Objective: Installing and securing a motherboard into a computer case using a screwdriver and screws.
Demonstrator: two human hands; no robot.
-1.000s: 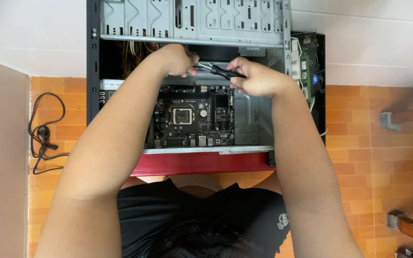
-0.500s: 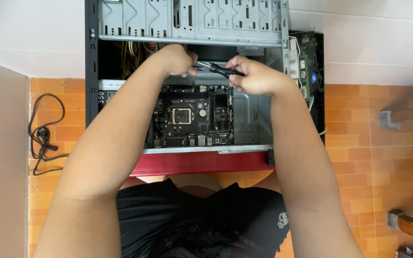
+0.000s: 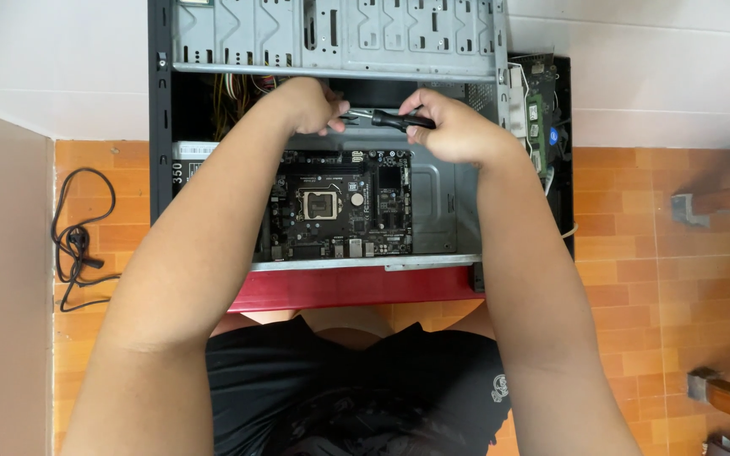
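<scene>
Lying open on an orange tiled floor (image 3: 635, 253), a black steel case (image 3: 160, 127) is seen from above, its dull grey stamped drive cage (image 3: 340, 34) pierced with slots along the far side. A dark, densely studded board (image 3: 340, 203) is mounted flat inside, with a square silver socket (image 3: 318, 204) near its middle. Bare smooth grey sheet metal (image 3: 441, 207) is left to the right of the board, and this is the widest free room within the case.

The left hand (image 3: 310, 105) is closed, fingertips pinched at the metal end of a screwdriver (image 3: 386, 120). The right hand (image 3: 458, 127) is clamped on its glossy black handle. The tool is held level, just above the board's far edge and just under the cage rim, so little room is left there.

A folded grey lip (image 3: 365, 263) and a red front panel (image 3: 356, 287) bound the near side, close against the knees. Beyond the right wall a green card (image 3: 536, 127) is stood on edge. A black cable (image 3: 78, 245) is coiled loosely on the tiles to the left, well apart from the case. Two wooden legs with grey feet (image 3: 686, 207) are seen on the right.
</scene>
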